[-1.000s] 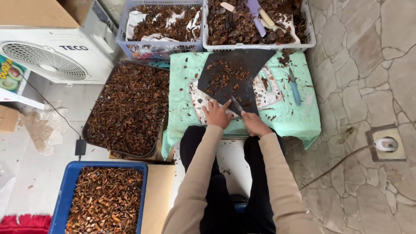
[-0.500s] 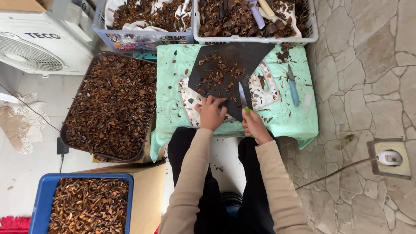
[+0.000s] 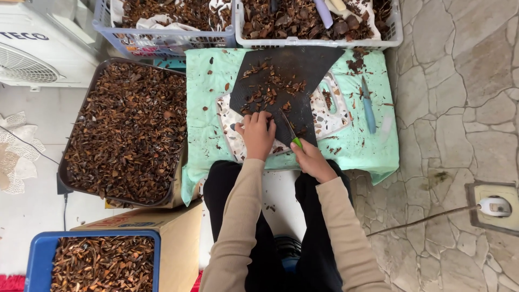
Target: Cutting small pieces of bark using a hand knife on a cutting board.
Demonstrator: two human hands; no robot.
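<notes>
Both hands are closed. Her right hand (image 3: 312,160) is wrapped around the green handle of a small knife (image 3: 290,131), whose blade points up and away toward the far side of the dark cutting mat (image 3: 294,67). Her left hand (image 3: 258,133) is curled with knuckles up, fingers pressed down at the near edge of the mat; what it pins is hidden under the fingers.

Compared with half a second ago, the knife has tilted: the blade then stood nearly straight between the two hands, and now it slants leftward toward the left hand. The hands have stayed close together at the same near edge of the mat. This looks like a cutting stroke in progress on a piece held by the left hand.

Brown dried pieces (image 3: 270,89) lie scattered on the mat, just beyond the hands. The mat rests on a speckled board over a mint-green cloth (image 3: 205,108). A second, blue-handled knife (image 3: 368,105) lies unused to the right. To the left sits a large dark tray (image 3: 127,132) heaped with similar brown pieces, two white baskets stand at the far side, and a blue crate (image 3: 38,259) is near left.
</notes>
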